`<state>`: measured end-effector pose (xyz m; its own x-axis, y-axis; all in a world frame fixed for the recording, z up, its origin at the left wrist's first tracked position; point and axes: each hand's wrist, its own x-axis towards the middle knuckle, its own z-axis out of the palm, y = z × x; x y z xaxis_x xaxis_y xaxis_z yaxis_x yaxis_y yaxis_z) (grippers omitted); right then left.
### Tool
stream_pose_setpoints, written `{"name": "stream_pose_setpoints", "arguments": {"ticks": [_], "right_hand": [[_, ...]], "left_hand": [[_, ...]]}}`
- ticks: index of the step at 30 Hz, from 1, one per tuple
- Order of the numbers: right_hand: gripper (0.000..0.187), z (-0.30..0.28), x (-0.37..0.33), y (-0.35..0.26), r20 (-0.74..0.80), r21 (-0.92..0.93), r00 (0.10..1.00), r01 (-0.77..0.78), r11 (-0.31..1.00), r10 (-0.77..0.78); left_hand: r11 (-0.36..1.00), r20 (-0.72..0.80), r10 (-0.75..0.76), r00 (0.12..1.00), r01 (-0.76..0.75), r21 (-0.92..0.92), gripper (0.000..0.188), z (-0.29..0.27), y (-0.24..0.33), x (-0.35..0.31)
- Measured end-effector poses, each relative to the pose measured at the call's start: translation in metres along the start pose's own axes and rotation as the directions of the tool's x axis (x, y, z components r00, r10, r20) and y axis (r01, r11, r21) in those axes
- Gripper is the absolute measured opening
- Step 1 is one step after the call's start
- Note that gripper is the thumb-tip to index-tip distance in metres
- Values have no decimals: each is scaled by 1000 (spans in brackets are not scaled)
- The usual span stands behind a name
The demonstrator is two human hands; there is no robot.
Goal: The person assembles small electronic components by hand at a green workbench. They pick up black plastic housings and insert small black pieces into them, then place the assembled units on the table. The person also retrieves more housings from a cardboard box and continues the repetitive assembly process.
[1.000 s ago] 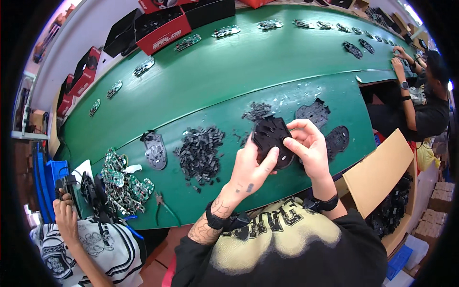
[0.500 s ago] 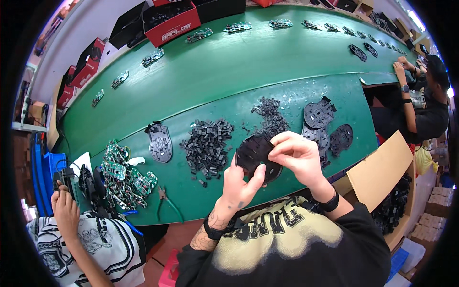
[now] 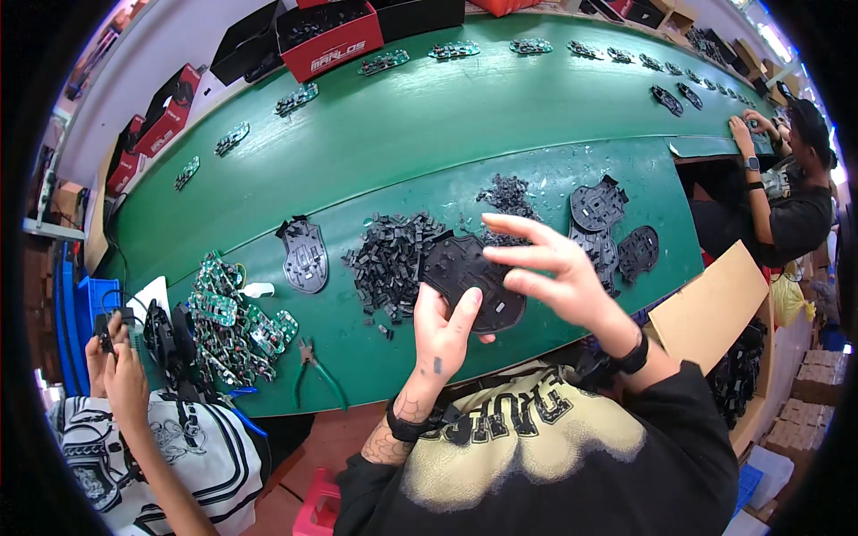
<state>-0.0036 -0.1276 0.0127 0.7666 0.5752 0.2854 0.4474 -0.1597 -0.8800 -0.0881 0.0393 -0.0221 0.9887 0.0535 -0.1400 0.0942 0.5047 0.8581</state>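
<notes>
1. Lower centre: our left hand (image 3: 441,338) is clamped on the black shell (image 3: 458,268), thumb pressed over it. The shell sits at the frame's centre; we judge a firm edge pinch steadies it without flexing it.
2. Right of centre: our right hand (image 3: 565,275) has its fingers spread apart over the shell; whether they touch it, we can't quite tell. Light fingertip pressure should serve best.
3. Beyond, left of centre: small black pieces (image 3: 380,259) lie heaped; we'd best hold the shell clear of them.
4. Along the top: circuit boards (image 3: 454,50) in a row.
</notes>
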Motion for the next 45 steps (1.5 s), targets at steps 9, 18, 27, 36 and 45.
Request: {"name": "stream_pose_setpoints", "arguments": {"ticks": [9,18,27,36,45], "right_hand": [[23,-68,56,80,-57,-528,909,-378,761,412],[16,-61,54,94,-55,-375,887,-444,814,459],[20,-58,57,101,-36,-332,863,-486,809,504],[15,-61,54,101,39,-344,889,-417,841,456],[16,-59,30,25,199,531,893,-445,722,404]], "left_hand": [[998,-119,64,991,-63,11,34,-10,9,0],[1000,-150,28,988,-27,4,37,-16,20,1],[986,-60,-63,996,52,-160,36,-17,18,9],[988,-111,-77,991,62,-140,36,-13,18,11],[999,-55,-36,998,35,-20,40,-14,30,15]]}}
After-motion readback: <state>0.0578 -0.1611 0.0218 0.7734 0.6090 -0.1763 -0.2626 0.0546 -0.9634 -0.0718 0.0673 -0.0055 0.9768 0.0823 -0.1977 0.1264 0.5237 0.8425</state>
